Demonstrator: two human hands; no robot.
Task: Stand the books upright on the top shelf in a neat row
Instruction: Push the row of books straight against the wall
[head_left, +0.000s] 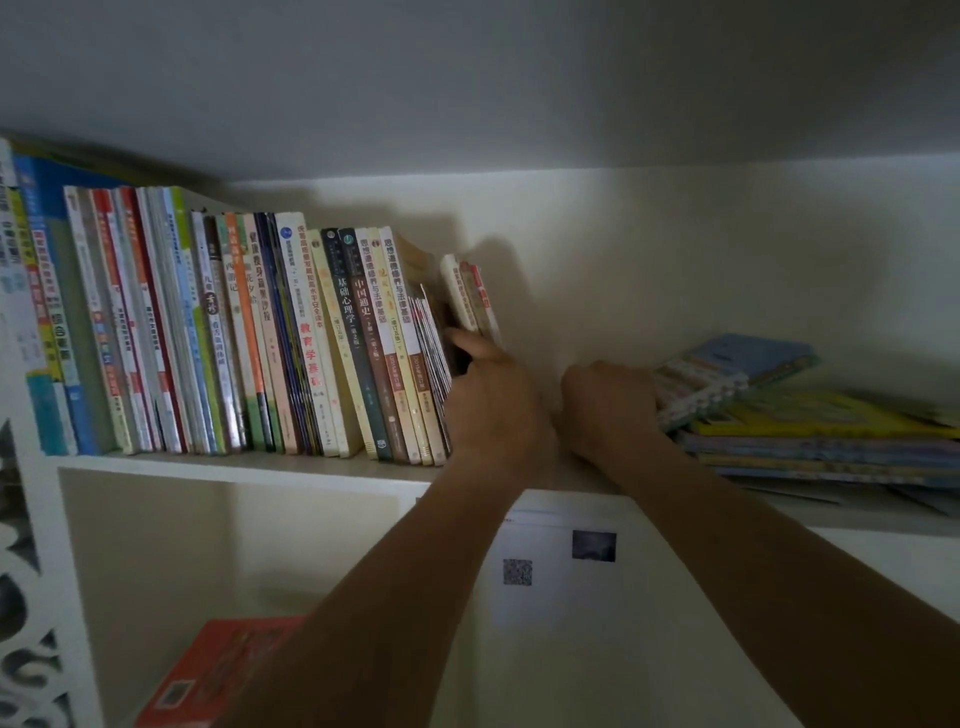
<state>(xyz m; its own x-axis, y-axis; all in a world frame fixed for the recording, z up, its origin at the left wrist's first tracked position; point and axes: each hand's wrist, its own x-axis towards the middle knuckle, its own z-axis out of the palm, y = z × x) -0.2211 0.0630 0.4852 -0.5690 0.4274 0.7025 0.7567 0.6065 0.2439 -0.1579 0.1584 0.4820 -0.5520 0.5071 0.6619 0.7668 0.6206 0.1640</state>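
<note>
A long row of upright books (249, 338) fills the left part of the top shelf (260, 465). At its right end, a few thin books (470, 293) lean left, and my left hand (493, 400) holds them against the row, fingers pushed in beside them. To the right lies a flat stack of books (821, 436). My right hand (610, 405) grips the left edge of the topmost light-blue book (727, 371), which is tilted up off the stack.
The white back wall of the shelf (675, 270) stands behind the gap between row and stack. Below, a red book (208, 675) lies on the lower shelf, and a white sheet with a QR code (561, 566) hangs under the top shelf.
</note>
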